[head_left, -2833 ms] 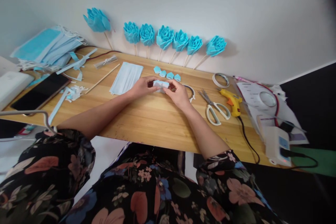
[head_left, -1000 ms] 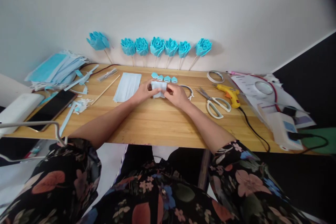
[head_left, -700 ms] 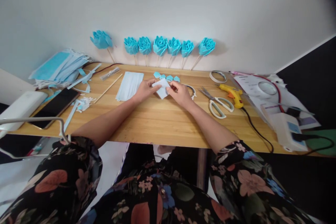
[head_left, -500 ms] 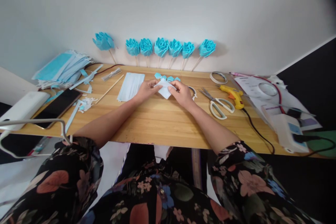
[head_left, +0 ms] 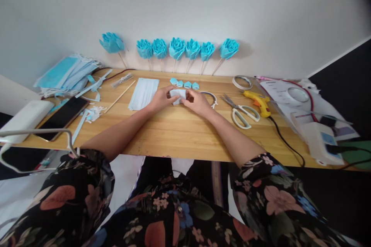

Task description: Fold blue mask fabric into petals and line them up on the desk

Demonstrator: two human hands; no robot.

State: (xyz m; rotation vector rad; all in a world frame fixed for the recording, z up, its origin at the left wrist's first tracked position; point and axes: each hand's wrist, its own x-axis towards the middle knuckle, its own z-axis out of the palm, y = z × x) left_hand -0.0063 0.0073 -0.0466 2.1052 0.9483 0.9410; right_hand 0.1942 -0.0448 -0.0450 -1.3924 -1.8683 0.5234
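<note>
A small pale blue-white piece of fabric [head_left: 177,94] is held up between both hands above the table's middle. My left hand [head_left: 161,99] pinches its left side, and my right hand [head_left: 198,102] grips its right side. Just beyond the piece, several small folded blue pieces [head_left: 188,84] lie in a row. Left of my left hand lies a flat pale mask [head_left: 144,93]. A curved white band [head_left: 213,98] lies partly behind my right hand.
Several blue flowers on sticks [head_left: 177,49] lean on the wall. Scissors [head_left: 240,112], a yellow glue gun [head_left: 258,102] and a tape roll [head_left: 242,82] lie right. A mask stack [head_left: 66,73], phone [head_left: 64,117] and thin stick [head_left: 120,96] lie left.
The fabric piece has gone from a diamond shape to a smaller, flatter-topped shape in my hands. The row of folded pieces behind it shows more fully.
</note>
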